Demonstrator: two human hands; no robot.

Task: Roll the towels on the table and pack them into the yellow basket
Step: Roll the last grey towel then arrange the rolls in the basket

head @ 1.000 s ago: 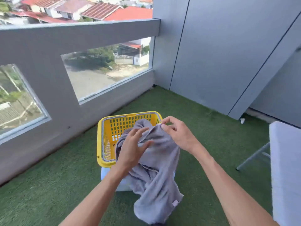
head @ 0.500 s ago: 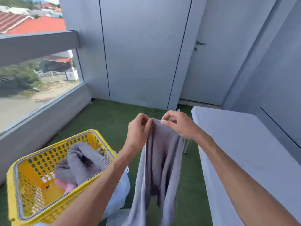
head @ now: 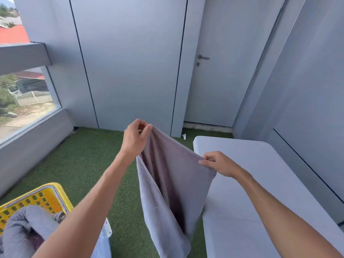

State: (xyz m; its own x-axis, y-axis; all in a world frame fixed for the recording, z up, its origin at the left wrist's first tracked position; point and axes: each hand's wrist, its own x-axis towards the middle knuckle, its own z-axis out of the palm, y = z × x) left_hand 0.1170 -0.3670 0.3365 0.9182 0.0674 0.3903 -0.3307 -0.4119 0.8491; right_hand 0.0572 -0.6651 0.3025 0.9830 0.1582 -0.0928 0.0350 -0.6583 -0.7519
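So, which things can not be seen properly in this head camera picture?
- Yellow plastic basket: cut off by the left and bottom edges; the left forearm covers part.
- Grey towels in the basket: bunched together, number unclear.
- Hanging grey towel, pinched by left hand and right hand: lower end cut off by the bottom edge.
- White table: legs hidden under its top.

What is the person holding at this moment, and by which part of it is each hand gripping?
A grey towel, held up by its top edge: the left hand pinches one upper corner, and the right hand pinches the other end of that edge. The rest hangs down.
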